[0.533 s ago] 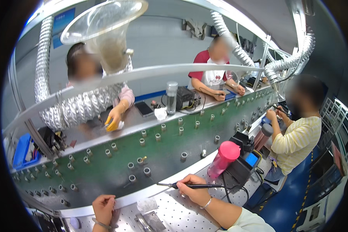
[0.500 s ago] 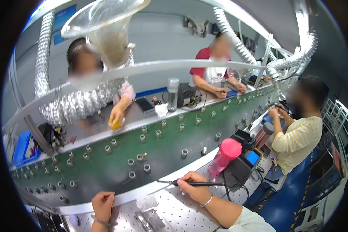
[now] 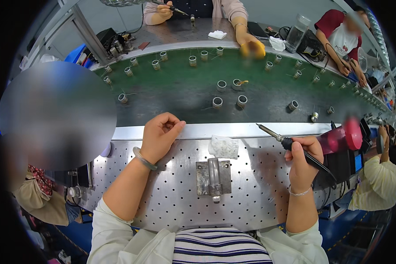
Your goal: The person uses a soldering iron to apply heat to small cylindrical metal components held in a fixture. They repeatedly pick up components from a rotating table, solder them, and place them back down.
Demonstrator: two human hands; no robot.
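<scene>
My right hand [image 3: 304, 165] grips a soldering iron [image 3: 310, 159] with a black handle, its thin metal tip pointing up and left above the bench's front rail. My left hand [image 3: 163, 136] rests on that rail with its fingers curled in. Nothing shows between those fingers. Between my arms lies a small metal fixture [image 3: 201, 187] on a square plate, with a cylinder [image 3: 214, 170] on it. A white crumpled tissue [image 3: 223, 146] lies just beyond the fixture, touching neither hand.
Beyond the rail [image 3: 233, 130] runs a green and dark conveyor belt [image 3: 171, 105] carrying several small metal cylinders [image 3: 242, 101]. A pink bottle [image 3: 341, 137] stands right of the iron. A blurred grey round shape [image 3: 57, 114] covers the left. Co-workers sit across and at the right.
The view has turned downward, bringing my torso and the fixture into full sight. My right hand still holds the iron. Across the belt, a co-worker's hand holds a yellow thing in both frames.
</scene>
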